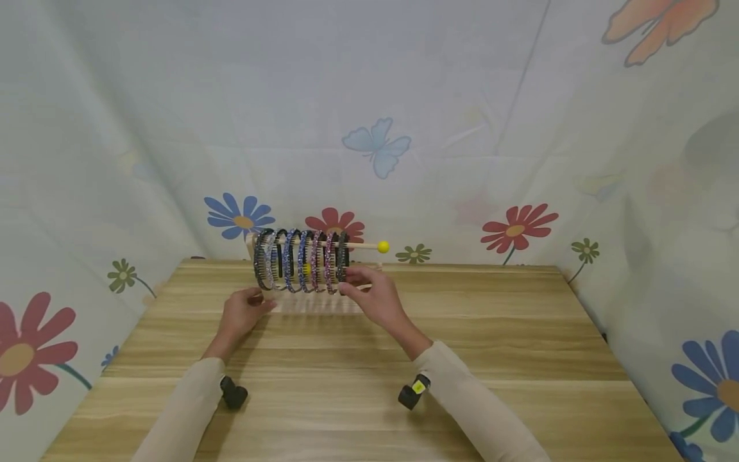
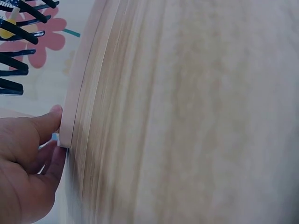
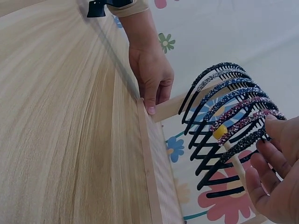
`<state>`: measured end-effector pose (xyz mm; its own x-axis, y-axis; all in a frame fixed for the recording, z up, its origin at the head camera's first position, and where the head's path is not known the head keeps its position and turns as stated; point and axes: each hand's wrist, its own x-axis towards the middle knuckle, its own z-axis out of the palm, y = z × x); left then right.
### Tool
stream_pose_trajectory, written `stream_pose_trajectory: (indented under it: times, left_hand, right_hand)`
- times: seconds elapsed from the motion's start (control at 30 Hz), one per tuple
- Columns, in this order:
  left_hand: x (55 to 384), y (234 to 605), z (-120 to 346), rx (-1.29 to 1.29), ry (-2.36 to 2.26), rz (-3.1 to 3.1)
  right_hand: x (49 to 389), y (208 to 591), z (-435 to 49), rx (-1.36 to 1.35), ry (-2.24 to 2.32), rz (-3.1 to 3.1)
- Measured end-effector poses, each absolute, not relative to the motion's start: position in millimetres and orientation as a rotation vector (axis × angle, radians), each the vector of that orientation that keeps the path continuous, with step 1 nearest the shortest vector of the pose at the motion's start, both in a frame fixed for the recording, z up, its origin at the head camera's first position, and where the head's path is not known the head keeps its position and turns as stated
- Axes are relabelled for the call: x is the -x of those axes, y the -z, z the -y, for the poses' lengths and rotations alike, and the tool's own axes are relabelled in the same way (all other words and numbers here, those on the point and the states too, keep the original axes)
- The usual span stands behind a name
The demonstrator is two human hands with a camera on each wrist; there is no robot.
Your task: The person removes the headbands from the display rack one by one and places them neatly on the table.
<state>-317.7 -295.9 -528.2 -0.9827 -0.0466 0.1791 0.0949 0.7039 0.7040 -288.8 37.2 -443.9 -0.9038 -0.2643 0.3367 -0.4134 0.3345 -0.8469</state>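
Several glittery toothed headbands (image 1: pixel 301 260), in black, silver, blue, pink and red, hang in a row on a wooden rack's rod (image 1: pixel 362 245) with a yellow ball (image 1: pixel 383 247) at its right end. My left hand (image 1: pixel 242 314) pinches the front left corner of the rack's base (image 2: pixel 77 93) between thumb and fingers. At the row's right end, my right hand (image 1: pixel 378 301) holds the dark sparkly headband (image 3: pixel 245 144), thumb on its outer side and fingers curled beneath. That headband still encircles the rod, beside a red one (image 3: pixel 254 123).
The rack stands near the far edge of a wood-grain table (image 1: pixel 323 398). Behind it hangs a white cloth (image 1: pixel 450 192) printed with flowers and butterflies. A second yellow ball (image 3: pixel 220 131) shows among the headbands. Black wrist cameras (image 1: pixel 414 391) sit on both sleeves.
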Motion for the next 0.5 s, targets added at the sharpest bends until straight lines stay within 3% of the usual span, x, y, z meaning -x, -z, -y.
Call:
stream_pose_trajectory:
  times: [0.5]
  left_hand:
    - [318.6, 528.5, 296.0, 0.048, 1.068, 2.722]
  right_hand:
    - [290.0, 440.5, -36.4, -0.613, -1.599, 2.443]
